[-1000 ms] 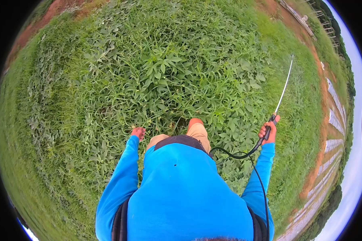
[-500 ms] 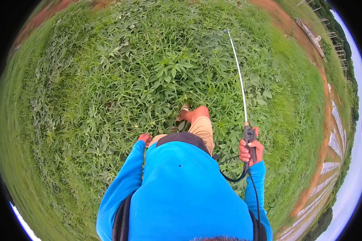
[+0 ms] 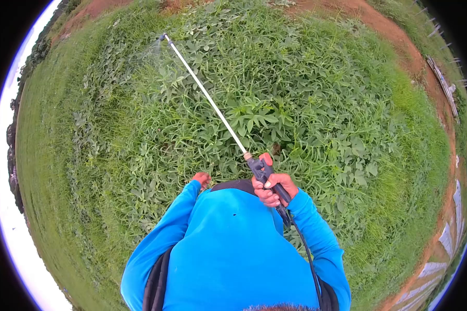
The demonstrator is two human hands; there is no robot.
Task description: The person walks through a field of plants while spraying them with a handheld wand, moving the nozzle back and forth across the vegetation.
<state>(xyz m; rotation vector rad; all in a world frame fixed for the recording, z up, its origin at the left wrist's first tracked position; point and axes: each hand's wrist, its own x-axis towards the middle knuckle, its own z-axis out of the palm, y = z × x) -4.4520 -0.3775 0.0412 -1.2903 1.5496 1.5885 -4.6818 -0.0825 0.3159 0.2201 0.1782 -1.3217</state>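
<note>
My right hand (image 3: 275,191) is wrapped round the black handle of a spray wand (image 3: 207,98), in front of my waist. The handle carries a red piece at its top, and a black hose (image 3: 303,241) runs from it down along my right sleeve. The long pale tube slants up and left to a dark nozzle (image 3: 164,37), where a faint mist hangs over the plants. My left hand (image 3: 203,179) is beside my left hip, back upward; its fingers are mostly hidden, and I see nothing in it.
Dense grass and leafy plants (image 3: 316,119) surround me. A strip of bare reddish soil (image 3: 394,31) curves along the top and right. Beyond it lie pale poles (image 3: 443,85) and whitish sheets (image 3: 446,238). Dark straps (image 3: 158,280) cross my blue top.
The spray wand has swung from the right side to the upper left, and my right hand has come inward toward my waist. My left hand remains near my hip. My leg is no longer visible.
</note>
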